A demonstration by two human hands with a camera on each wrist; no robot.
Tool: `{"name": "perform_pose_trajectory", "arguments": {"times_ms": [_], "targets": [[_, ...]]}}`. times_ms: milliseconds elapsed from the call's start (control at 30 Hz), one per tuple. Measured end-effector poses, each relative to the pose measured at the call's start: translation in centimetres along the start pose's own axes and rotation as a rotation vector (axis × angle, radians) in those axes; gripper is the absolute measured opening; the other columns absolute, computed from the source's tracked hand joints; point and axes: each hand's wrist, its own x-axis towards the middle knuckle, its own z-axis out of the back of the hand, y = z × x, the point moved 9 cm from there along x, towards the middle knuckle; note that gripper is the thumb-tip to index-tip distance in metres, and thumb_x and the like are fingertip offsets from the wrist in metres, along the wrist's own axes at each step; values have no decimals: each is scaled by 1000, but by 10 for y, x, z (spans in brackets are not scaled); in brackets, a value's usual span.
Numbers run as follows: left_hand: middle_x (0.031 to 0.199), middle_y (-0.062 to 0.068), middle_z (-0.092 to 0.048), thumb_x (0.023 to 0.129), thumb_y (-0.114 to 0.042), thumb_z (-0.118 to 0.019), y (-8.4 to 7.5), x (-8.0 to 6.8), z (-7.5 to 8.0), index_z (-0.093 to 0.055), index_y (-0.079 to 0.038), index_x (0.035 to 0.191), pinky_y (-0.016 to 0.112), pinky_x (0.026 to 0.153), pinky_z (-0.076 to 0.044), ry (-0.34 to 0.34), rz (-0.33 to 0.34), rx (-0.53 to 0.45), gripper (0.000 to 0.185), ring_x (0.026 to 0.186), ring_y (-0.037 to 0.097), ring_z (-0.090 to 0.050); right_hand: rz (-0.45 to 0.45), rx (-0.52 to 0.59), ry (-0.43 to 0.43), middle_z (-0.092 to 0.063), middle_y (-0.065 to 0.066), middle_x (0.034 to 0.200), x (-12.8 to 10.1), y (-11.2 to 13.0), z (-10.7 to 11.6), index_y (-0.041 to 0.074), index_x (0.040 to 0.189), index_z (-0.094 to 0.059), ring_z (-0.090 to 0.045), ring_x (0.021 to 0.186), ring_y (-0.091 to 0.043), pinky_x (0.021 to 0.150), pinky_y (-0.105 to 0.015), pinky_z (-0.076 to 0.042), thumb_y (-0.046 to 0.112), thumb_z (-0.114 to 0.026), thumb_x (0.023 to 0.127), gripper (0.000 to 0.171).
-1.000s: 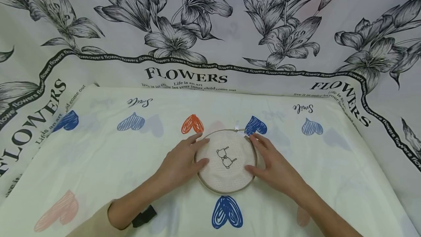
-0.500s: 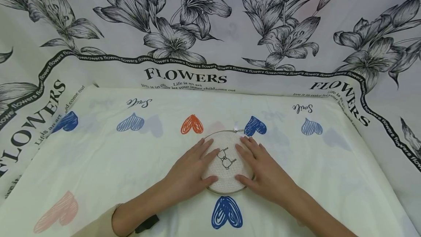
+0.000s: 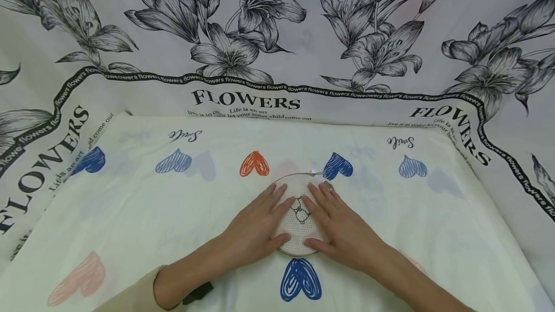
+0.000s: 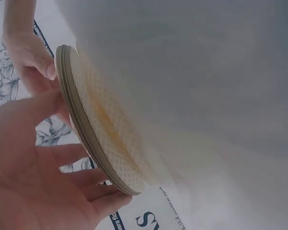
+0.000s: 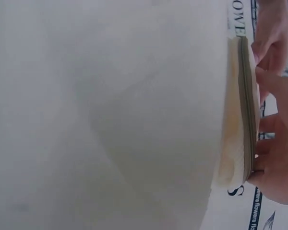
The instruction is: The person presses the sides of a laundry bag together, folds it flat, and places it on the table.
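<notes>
A round white mesh laundry bag (image 3: 299,237) with a dark line drawing on top lies flat on the cloth. In the wrist views, a beige zip (image 4: 81,122) runs round its edge and its side (image 5: 234,124) looks thick and pale. My left hand (image 3: 257,227) rests on the bag's left part, fingers spread and nearly straight. From the other side my right hand (image 3: 344,230) rests on it the same way, its fingertips partly covering the drawing. Both thumbs lie on the near part of the top. The hands hide the bag's left and right edges in the head view.
A white tablecloth (image 3: 151,225) printed with hearts covers the table. Beyond its far edge hangs a flower-printed curtain (image 3: 360,61). A black strap (image 3: 198,292) shows under the left forearm, by a beige sleeve (image 3: 134,295).
Both hands have moved inward from the bag's edges onto its top, coming closer together. The bag looks narrower between them and more of the drawing is covered.
</notes>
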Motion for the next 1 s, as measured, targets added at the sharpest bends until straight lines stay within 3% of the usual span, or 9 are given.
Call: {"name": "perform_pose_trajectory", "arguments": {"times_ms": [300, 1000], "targets": [[163, 19, -17, 90, -58, -62, -4, -2, -9, -31, -10, 156, 47, 118, -23, 79, -63, 83, 88, 150, 40, -12, 11, -51, 38, -18, -14, 164, 0, 1, -6, 8, 156, -30, -14, 150, -34, 119, -48, -20, 62, -59, 91, 89], [163, 22, -11, 98, -61, -46, -9, 1, -20, -23, -6, 158, 47, 121, -16, 161, -104, 233, 84, 150, 41, -8, 11, -36, 36, -16, -15, 164, -3, -5, -20, 5, 157, -27, -15, 150, -35, 119, -49, -22, 64, -51, 94, 89]]}}
